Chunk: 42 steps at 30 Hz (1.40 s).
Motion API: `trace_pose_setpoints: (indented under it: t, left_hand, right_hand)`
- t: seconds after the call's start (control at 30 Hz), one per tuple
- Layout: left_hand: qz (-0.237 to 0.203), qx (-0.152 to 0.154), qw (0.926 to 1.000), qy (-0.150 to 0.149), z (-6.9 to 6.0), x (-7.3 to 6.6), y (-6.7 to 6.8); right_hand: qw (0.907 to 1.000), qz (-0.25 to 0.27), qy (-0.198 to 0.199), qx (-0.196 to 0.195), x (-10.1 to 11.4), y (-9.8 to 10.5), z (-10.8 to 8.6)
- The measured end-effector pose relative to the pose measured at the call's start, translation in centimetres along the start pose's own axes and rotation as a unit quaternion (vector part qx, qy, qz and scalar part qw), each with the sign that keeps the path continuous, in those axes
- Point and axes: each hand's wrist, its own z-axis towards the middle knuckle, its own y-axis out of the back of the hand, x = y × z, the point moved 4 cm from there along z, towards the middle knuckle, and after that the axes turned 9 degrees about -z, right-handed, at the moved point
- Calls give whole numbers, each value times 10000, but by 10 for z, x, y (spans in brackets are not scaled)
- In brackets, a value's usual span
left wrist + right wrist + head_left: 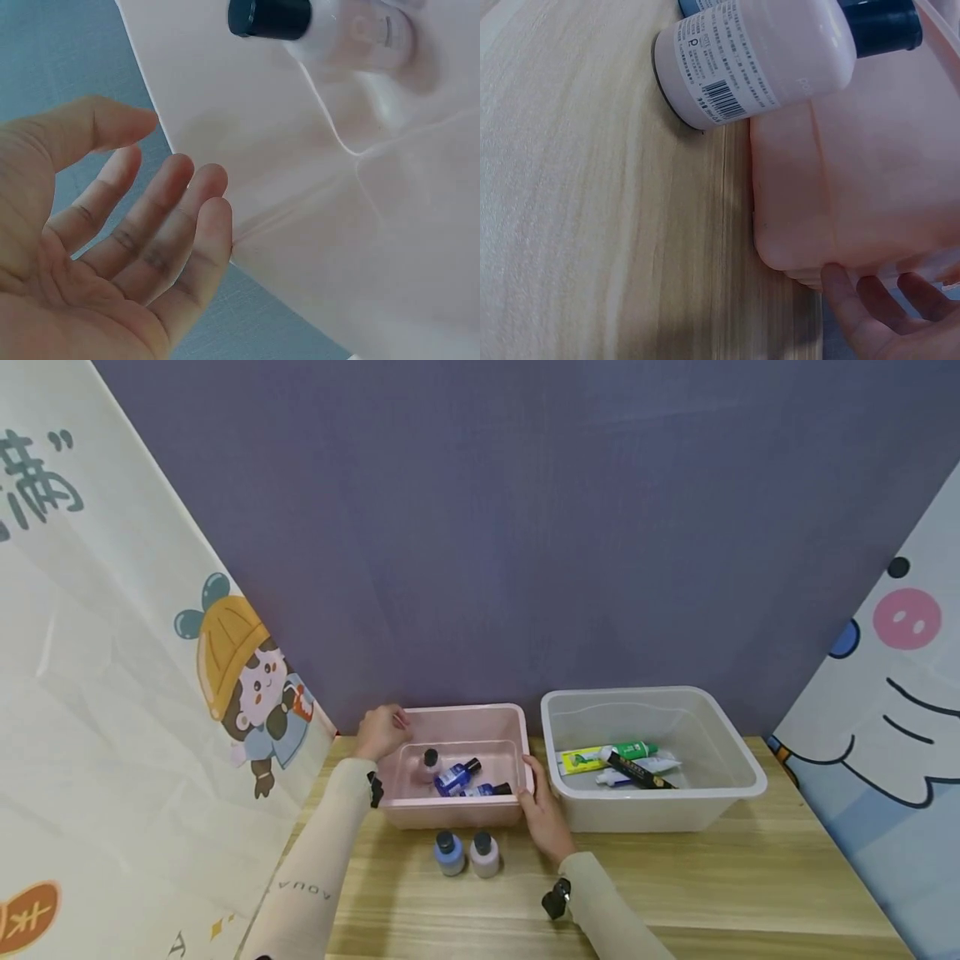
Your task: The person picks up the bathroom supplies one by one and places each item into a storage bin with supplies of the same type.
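Note:
A pink plastic bin (450, 814) stands on the wooden table and holds a small pinkish bottle (430, 763) with a black cap and two dark blue bottles (453, 779). At its back left corner is my left hand (382, 732), fingers loosely bent beside the rim; the left wrist view shows nothing between thumb and fingers. My right hand (546, 810) grips the bin's front right corner, thumb at the front and fingers along the right side. In front of the bin stand a blue bottle (450, 855) and a pale pink bottle (484, 857), both black-capped.
To the right stands a larger white bin (637, 810), close to my right hand. Inside lie a yellow-green tube (592, 760), a black tube (637, 772) and a white tube (660, 765). A grey-blue curtain (480, 543) hangs behind both bins; printed sheets flank the table.

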Motion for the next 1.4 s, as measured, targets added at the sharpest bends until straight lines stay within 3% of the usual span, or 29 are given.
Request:
trace_pose_setpoints:
  t: [0.3, 0.53, 0.7, 0.83, 1.1, 1.4]
  left_hand:
    - [-92, 90, 9999, 1, -4, 2, 1]
    - [-122, 78, 9995, -266, -12, 2, 5]
    - [-270, -52, 9993, -270, -25, 1, 10]
    - [-641, -248, 9970, -366, -39, 0, 13]
    - [-1452, -852, 9843, -530, -69, 5, 8]
    - [-2303, -1729, 9567, -423, -110, 13, -9]
  right_hand:
    - [9999, -42, -76, 123, 1, 0, 0]
    - [10000, -89, 5, 46, 1, 0, 1]
    - [10000, -61, 20, 56, 2, 0, 1]
    - [9999, -119, 40, 50, 3, 1, 0]
    - [9997, -245, -76, 13, 5, 2, 1]
    - [9994, -337, -22, -19, 2, 1, 3]
